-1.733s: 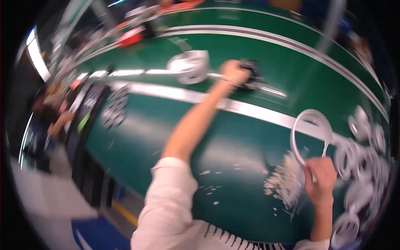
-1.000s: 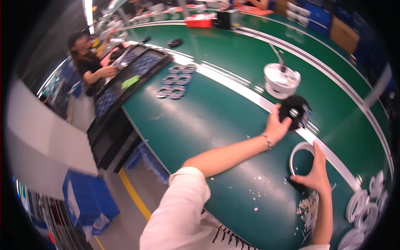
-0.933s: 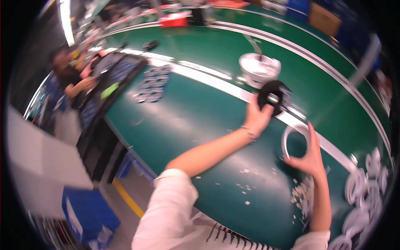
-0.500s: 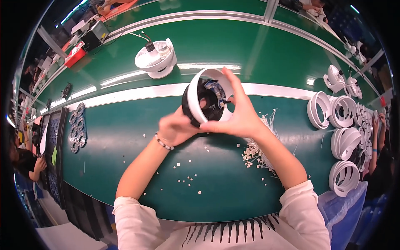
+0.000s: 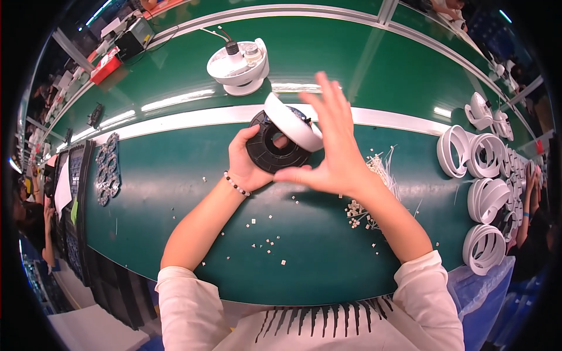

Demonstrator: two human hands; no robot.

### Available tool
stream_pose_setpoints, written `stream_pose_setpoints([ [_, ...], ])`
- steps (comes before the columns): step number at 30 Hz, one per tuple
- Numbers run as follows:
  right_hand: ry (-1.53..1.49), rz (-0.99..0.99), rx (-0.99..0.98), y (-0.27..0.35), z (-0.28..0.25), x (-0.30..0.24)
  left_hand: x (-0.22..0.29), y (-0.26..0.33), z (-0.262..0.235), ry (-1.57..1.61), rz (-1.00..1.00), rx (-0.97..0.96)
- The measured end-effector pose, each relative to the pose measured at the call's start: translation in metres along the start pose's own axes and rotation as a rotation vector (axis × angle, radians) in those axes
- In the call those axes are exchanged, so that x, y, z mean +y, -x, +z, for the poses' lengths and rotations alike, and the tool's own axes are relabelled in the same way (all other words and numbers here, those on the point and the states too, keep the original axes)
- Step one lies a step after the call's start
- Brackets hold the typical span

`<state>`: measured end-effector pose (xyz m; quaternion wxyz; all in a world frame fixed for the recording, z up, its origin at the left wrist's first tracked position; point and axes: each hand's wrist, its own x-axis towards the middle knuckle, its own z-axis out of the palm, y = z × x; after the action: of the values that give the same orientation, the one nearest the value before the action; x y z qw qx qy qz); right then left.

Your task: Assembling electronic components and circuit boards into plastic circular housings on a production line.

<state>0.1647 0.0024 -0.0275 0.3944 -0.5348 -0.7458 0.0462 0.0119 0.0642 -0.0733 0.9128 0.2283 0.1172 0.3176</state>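
While the left hand (image 5: 246, 162) grips the round black plastic disc with a hole at its centre (image 5: 264, 153), the right hand (image 5: 341, 155) spreads its fingers beside the glossy white plastic ring (image 5: 291, 124); it is not clenched, though whether it touches the ring I cannot tell. The ring sits tilted at the disc's upper right, apparently against it, with what looks like a blue circuit board (image 5: 297, 112) showing at its rim. The step in hand seems to be fitting ring and disc together; the next move would call for a steady left grip and the ring levelled over the disc without catching the board. The ring hides part of the disc, so the fit cannot be judged.

Nearer the body than the disc, small cream-white bits (image 5: 283, 262) lie strewn on the blue-green bench top (image 5: 175, 234), where they could get under a part. Right of the disc is a heap of thin white strands (image 5: 383, 172). Beyond the disc runs a flat pale strip (image 5: 193, 120), and past that stands a white bowl-shaped plastic housing (image 5: 249, 76). Well right of the disc stand white plastic rings (image 5: 485, 250); farthest, up and left of it, a red box (image 5: 105, 66).
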Motion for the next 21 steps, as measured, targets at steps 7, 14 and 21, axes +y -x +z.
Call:
stream_pose_setpoints([
  [7,-0.853,0.697,-0.159,-0.002,0.018,0.042,-0.002,0.002,0.004,-0.002,-0.082,-0.078],
  [14,-1.011,0.739,-0.315,-0.003,0.013,0.05,0.0,0.0,-0.001,0.008,-0.119,-0.088],
  [21,-1.109,0.775,-0.278,-0.006,0.015,0.044,0.004,0.001,0.0,-0.004,-0.174,-0.067],
])
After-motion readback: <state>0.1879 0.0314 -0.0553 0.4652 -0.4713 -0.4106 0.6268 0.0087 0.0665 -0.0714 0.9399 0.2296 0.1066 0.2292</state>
